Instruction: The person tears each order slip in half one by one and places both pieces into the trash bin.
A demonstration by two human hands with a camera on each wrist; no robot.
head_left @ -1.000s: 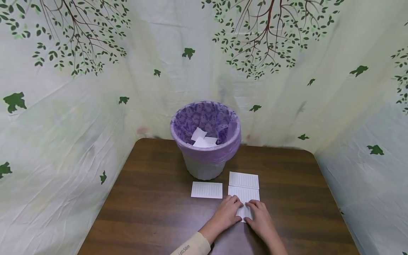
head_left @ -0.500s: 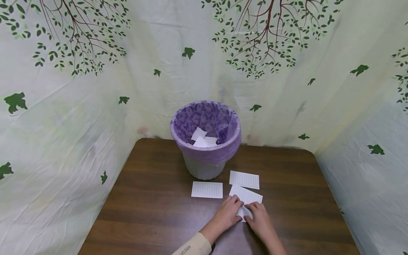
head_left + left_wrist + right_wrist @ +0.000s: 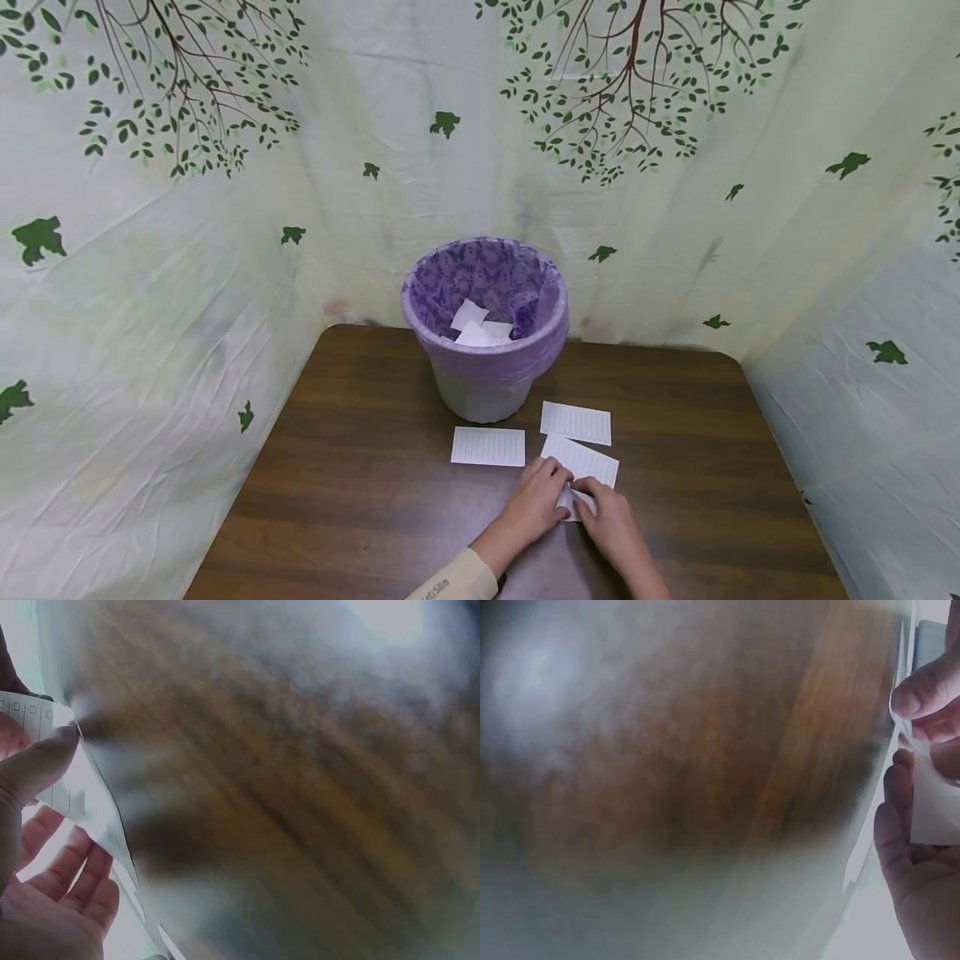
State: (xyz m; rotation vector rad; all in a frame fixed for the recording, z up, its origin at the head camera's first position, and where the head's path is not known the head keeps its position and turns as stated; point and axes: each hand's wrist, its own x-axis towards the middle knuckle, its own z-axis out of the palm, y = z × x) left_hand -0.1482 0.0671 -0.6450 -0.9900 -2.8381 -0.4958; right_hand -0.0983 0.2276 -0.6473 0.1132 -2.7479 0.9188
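While white papers already lie in the purple-lined bin, lined sheets are on the table in front of it, so you look partway through. The paper you are working on is between your hands, nearer you than the bin: your left hand pinches one side and your right hand the other, each grip drawn close with only paper in it. The right wrist view shows a bend at the pinch; you cannot tell from here whether it is torn, or whether it joins the tilted sheet just beyond your fingers. The left sheet and the far sheet lie flat, untouched, with no tear showing, and seem to be left.
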